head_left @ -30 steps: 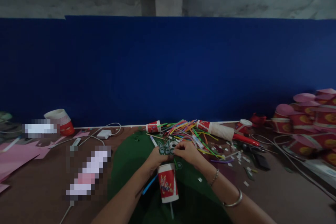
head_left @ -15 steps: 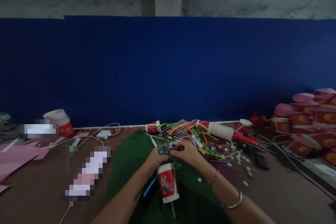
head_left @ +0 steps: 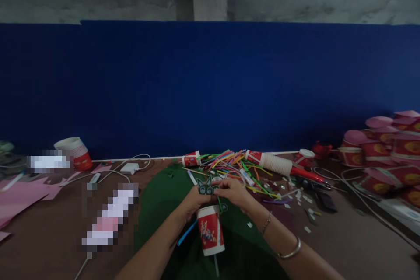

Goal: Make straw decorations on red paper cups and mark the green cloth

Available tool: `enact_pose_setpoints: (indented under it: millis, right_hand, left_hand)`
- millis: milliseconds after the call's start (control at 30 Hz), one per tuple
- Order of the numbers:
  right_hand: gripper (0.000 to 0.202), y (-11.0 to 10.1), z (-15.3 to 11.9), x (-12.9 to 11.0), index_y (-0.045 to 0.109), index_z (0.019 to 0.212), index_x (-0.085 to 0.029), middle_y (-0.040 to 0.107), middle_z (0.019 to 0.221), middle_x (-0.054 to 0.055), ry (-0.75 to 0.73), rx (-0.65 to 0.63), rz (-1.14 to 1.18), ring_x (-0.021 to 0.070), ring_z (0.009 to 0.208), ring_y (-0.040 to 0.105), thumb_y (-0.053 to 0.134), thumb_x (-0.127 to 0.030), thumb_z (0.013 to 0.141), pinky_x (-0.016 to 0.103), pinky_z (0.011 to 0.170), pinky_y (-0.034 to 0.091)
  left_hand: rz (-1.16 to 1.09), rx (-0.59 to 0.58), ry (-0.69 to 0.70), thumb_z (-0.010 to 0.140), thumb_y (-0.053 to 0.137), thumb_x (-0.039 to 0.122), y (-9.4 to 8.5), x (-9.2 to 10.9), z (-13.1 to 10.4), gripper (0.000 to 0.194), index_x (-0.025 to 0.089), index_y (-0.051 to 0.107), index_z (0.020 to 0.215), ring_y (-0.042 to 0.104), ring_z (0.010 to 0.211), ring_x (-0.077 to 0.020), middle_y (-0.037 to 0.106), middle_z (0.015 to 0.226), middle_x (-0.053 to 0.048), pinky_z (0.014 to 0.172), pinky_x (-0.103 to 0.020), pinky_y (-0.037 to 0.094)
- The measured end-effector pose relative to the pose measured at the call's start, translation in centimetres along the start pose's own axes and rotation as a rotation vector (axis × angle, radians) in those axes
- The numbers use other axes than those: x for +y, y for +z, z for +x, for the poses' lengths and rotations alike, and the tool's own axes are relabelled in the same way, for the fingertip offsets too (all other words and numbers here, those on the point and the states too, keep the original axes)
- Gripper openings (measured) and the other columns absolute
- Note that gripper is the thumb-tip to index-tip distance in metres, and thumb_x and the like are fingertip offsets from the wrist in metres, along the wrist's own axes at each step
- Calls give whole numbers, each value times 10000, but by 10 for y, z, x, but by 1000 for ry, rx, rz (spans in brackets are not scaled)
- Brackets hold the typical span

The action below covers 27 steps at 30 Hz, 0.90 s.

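Note:
My left hand (head_left: 193,200) pinches the left side of a dark green paper cutout (head_left: 205,189) with pointed ears and paw-like shapes. At the cutout's right edge, the fingers of my right hand (head_left: 232,190) are closed on it. Just below the hands is a red paper cup (head_left: 210,232) with a printed cartoon figure and white rims; a pale straw (head_left: 216,267) sticks out from its near end. A green stem (head_left: 219,203) runs down beside the cup from near my right fingers. To the cup's left lies a blue stick (head_left: 187,232).
A green mat (head_left: 154,210) covers part of the brown table (head_left: 354,245). Beyond my hands lie colourful pipe cleaners (head_left: 226,159), stacked cups (head_left: 277,164) and paper scraps. Pink-topped red cups (head_left: 377,148) pile up at right; pink paper (head_left: 26,194) and cables are at left.
Both hands stay on the cutout with only a slight shift. The cup sits a touch lower, and the green stem beside it leans a little differently.

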State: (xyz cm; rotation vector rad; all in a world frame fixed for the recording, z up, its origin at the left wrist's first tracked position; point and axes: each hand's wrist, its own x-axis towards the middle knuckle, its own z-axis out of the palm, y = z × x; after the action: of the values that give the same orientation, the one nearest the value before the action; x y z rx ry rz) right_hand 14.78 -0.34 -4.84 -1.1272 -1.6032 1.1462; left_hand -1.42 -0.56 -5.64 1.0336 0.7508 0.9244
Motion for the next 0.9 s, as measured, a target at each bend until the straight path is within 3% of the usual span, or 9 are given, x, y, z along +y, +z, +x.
enact_pose_setpoints:
  millis: [100,200,300,433,633,900]
  right_hand:
    - [192,1,1,1,518,512,-177,602,639,10,-18,39,-64,197,763,583,612,-283,641,264,639,385]
    - [163,0,3,6,545,549,-172,548,598,-16,-34,68,-94,142,629,499,610,-295,634,250,604,359]
    - [168,-1,5,10,554,560,-169,524,595,-25,-44,70,-70,123,605,452,619,-309,627,240,594,344]
    - [201,-1,5,9,548,541,-167,473,532,-45,8,48,-34,103,544,410,641,-332,610,231,548,309]
    - [226,1,4,7,562,545,-154,449,488,-55,71,36,-4,86,503,375,664,-344,613,225,517,277]
    - [216,1,4,11,653,629,-141,602,582,-2,32,59,-53,123,572,490,635,-351,674,235,568,355]
  left_hand:
    - [-18,34,9,490,805,160,-1,0,0,487,129,674,958,645,695,-192,713,761,-48,695,-289,465]
    - [-1,142,-4,526,766,202,-4,-1,2,359,124,665,862,633,652,-186,698,702,-38,686,-306,467]
    - [80,253,-2,547,710,229,-10,-4,7,229,122,654,743,605,605,-178,671,627,-19,630,-290,449]
    - [129,308,25,551,690,230,-16,-5,11,157,134,637,663,572,567,-156,641,567,10,578,-258,414]
    - [122,275,86,538,739,273,-8,0,8,252,139,649,732,601,605,-163,679,631,-3,624,-263,442]
    - [69,240,138,559,779,330,-2,2,5,344,130,653,809,651,676,-192,717,726,-45,657,-274,475]
